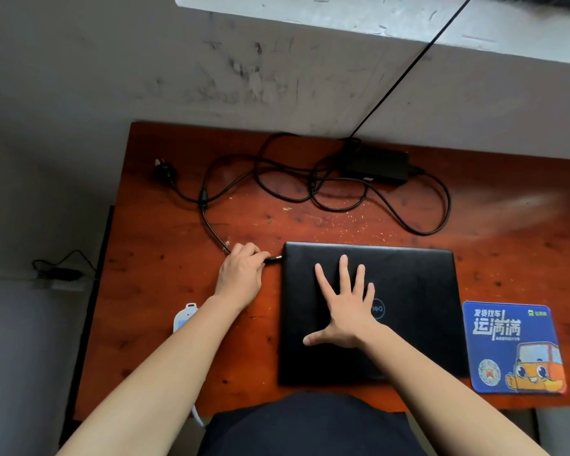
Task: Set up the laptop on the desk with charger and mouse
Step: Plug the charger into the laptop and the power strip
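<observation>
A closed black laptop (408, 307) lies flat on the red-brown wooden desk (165, 291). My right hand (346, 307) rests flat on its lid with fingers spread. My left hand (241, 274) pinches the charger plug (273, 259) right at the laptop's left edge. The charger cable (211, 222) runs back from that hand in loose loops to the black power brick (375, 166) at the desk's rear. The wall plug (165, 171) lies loose at the back left. No mouse is in view.
A blue mouse pad (514, 347) with a cartoon truck lies right of the laptop. A white device (183, 319) sits by my left forearm. A second black cable (408, 67) runs up the wall. A dark adapter (60, 274) lies on a ledge left of the desk.
</observation>
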{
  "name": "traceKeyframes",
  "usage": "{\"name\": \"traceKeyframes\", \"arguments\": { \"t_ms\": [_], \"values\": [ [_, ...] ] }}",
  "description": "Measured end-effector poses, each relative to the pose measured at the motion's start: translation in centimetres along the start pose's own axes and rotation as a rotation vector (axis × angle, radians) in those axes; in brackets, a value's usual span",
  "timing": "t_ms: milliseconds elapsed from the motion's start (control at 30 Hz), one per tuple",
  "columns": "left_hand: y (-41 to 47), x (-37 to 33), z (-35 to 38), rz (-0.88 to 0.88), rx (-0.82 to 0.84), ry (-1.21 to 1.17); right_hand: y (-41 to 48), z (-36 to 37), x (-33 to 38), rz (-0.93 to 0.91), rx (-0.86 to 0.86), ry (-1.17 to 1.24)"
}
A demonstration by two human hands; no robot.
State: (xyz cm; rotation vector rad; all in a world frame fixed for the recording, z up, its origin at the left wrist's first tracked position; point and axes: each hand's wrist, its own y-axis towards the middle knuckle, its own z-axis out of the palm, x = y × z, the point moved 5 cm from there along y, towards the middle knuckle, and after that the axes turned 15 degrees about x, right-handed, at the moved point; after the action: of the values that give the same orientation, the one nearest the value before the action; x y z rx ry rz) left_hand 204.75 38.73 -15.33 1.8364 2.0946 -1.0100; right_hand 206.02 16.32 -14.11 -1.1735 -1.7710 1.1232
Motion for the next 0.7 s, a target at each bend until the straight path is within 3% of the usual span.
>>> {"name": "traceKeyframes", "arguments": {
  "t_ms": [300,700],
  "values": [
    [0.46,0.36,0.13,0.029,0.077,0.032,0.29,0.1,-0.1,-0.001,0.009,0.003],
    [0.92,0.21,-0.11,0.049,0.056,-0.067,0.45,0.1,-0.14,-0.004,0.025,0.003]
  ]
}}
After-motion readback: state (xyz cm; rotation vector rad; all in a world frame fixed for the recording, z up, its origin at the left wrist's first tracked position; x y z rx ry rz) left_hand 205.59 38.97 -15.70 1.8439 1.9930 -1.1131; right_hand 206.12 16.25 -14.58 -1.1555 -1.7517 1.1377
